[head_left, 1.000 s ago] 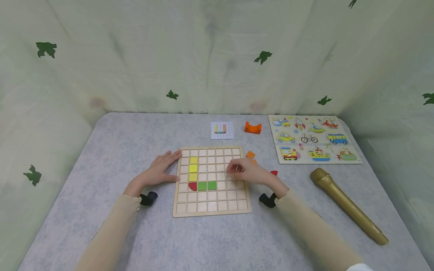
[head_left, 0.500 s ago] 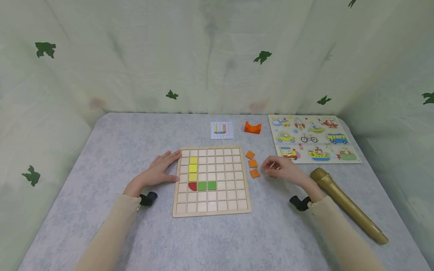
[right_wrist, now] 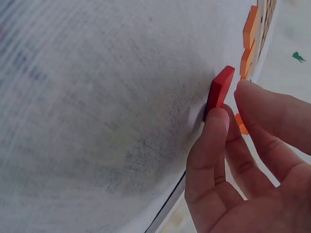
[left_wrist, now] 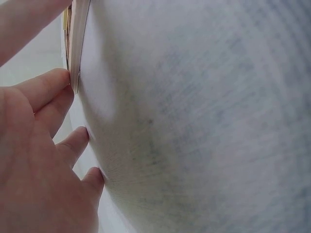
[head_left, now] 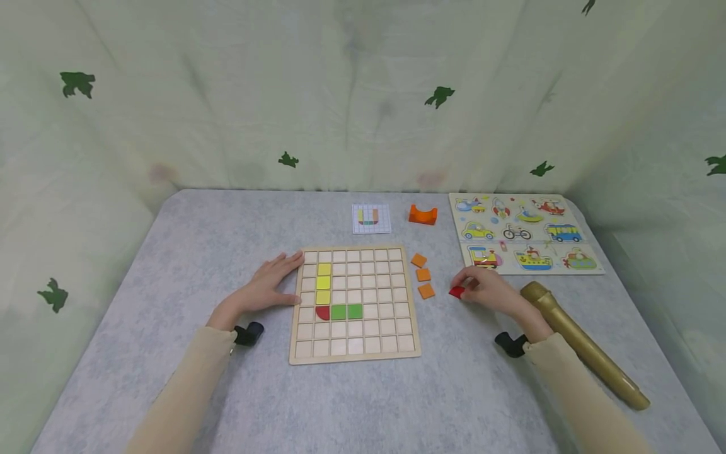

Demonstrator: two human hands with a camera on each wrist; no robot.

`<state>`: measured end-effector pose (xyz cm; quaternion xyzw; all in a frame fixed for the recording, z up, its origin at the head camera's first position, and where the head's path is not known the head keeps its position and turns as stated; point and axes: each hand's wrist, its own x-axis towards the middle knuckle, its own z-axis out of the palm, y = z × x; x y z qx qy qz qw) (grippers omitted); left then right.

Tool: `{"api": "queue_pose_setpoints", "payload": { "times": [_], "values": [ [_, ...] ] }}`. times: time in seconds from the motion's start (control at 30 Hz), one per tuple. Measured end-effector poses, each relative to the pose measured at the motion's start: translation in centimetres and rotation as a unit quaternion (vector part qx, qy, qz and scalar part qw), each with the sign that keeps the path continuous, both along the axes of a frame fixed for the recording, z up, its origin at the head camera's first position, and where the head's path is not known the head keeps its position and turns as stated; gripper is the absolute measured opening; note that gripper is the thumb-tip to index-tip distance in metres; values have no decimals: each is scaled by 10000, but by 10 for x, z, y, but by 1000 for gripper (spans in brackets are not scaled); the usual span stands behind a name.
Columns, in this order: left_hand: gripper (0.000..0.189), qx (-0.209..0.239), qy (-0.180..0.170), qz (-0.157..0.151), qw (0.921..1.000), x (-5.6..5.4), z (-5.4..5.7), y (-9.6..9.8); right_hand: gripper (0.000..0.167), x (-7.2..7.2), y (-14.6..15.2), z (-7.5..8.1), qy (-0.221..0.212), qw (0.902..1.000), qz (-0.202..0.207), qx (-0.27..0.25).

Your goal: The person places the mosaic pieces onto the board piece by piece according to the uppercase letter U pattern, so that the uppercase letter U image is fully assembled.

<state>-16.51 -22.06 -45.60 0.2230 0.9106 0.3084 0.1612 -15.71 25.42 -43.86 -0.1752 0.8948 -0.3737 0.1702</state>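
My right hand (head_left: 489,290) pinches a red quarter-round tile (head_left: 456,292) between thumb and fingers, just above or at the tabletop. In the right wrist view this red tile (right_wrist: 222,87) is tilted on edge at the fingertips. My left hand (head_left: 266,285) rests with spread fingers against the left edge of a wooden grid board (head_left: 371,331); the left wrist view has its fingers (left_wrist: 53,90) touching the board's rim (left_wrist: 77,53). In the grid lie three yellow tiles (head_left: 323,282), a red quarter-round tile (head_left: 322,313) and two green tiles (head_left: 346,311).
Three orange tiles (head_left: 423,274) lie between the board and my right hand. Behind are a pattern card (head_left: 371,219) and an orange curved block (head_left: 423,215). A vehicle puzzle board (head_left: 524,236) and a gold microphone-shaped object (head_left: 584,343) lie to the right.
My right hand has moved from over the grid rightwards, past the orange tiles, and now grips the red tile lying there. The left hand has stayed at the board's edge.
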Motion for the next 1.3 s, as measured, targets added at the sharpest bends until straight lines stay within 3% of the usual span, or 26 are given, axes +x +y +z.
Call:
{"api": "queue_pose_setpoints", "payload": {
  "times": [0.33,0.8,0.97,1.3],
  "values": [
    [87,40,27,-16,10000,1,1,0,17,-5,-5,-6,-30,9992,23,398],
    [87,37,22,-35,10000,2,2,0,14,-2,-4,0,-179,9996,11,211],
    [86,25,18,-15,10000,2,3,1,12,-2,-8,1,-74,9998,175,106],
    [86,42,0,2,10000,2,3,1,10,-3,-36,11,-421,9963,326,-669]
  ]
}}
